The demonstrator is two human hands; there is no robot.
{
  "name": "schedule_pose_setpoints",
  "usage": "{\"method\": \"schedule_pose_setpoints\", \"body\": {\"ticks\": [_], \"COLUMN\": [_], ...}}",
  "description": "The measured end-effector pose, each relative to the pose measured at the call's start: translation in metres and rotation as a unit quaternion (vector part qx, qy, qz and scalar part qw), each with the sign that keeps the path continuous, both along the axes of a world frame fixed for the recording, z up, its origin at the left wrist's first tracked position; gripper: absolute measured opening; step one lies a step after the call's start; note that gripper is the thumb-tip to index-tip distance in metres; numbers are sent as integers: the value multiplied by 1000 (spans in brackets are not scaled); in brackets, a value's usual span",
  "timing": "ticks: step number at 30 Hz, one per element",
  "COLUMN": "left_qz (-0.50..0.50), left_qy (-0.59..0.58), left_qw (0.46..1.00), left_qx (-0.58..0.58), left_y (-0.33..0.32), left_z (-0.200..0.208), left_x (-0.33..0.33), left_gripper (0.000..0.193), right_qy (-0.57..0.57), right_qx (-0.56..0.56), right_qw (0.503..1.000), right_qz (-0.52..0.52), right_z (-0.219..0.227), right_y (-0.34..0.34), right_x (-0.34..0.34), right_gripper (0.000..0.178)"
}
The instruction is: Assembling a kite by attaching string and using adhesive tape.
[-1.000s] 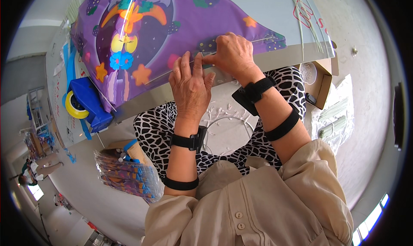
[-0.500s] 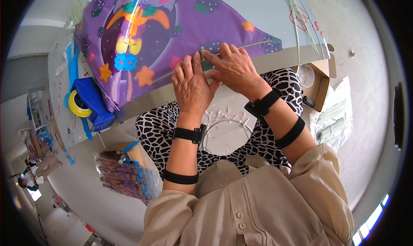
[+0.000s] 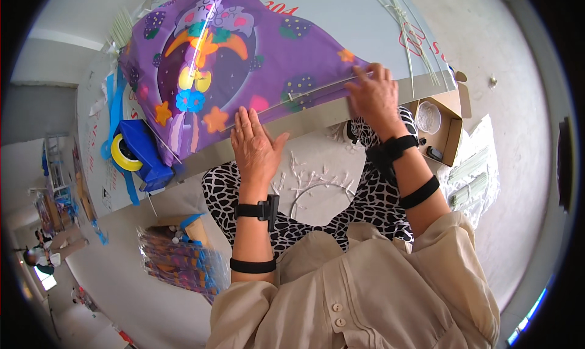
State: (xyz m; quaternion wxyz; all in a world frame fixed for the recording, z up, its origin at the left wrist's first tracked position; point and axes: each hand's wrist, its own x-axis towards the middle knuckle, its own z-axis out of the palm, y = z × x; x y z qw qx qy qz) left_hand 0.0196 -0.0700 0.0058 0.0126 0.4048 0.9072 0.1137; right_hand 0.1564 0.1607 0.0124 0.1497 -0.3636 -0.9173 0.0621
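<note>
A purple kite point(image 3: 219, 74) printed with stars, strawberries and a crescent moon lies on the table, with a thin pale rod along its near edge. My left hand point(image 3: 253, 149) rests on that near edge, fingers stretched out and thumb apart, holding nothing. At the kite's right corner, my right hand point(image 3: 376, 99) has its fingers bent over the material and the rod's end. The corner itself is hidden under this hand, which is slightly blurred.
A blue tape dispenser point(image 3: 144, 157) with yellow tape stands at the table's left edge. Thin pale rods point(image 3: 405, 32) lie at the right. An open cardboard box point(image 3: 448, 126) and bagged sticks point(image 3: 472, 178) are right; packed colourful bundles point(image 3: 183, 257) sit lower left.
My hands have moved apart: the right slid rightward along the edge to the corner, the left shifted slightly left and down. The near-edge rod between them is now uncovered.
</note>
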Motion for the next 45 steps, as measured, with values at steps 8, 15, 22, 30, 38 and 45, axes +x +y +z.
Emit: {"method": "schedule_pose_setpoints", "body": {"ticks": [8, 15, 22, 30, 38, 45], "left_qz": [-39, -2, 0, -107, -92, -102], "left_qy": [-48, -6, -18, 20, 21, 111], "left_qw": [997, 1000, 992, 991, 989, 985], "left_qx": [37, 17, 124, 71, 111, 85], "left_y": [-8, 6, 3, 56, 58, 49], "left_z": [6, 5, 9, 20, 0, 1], "left_x": [-11, 6, -7, 14, 0, -32], "left_gripper": [71, 69, 52, 58, 54, 27], "right_qy": [101, 137, 169, 250, 343, 443], "right_qx": [-311, -251, -357, -351, -600, -679], "right_qw": [940, 947, 908, 892, 704, 559], "right_qz": [-93, -148, -137, -139, -163, -171], "right_z": [-6, -11, 7, -9, 9, 2], "right_y": [65, 71, 80, 87, 76, 79], "right_x": [12, 7, 5, 6, 15, 23], "right_gripper": [30, 15, 13, 17, 7, 11]}}
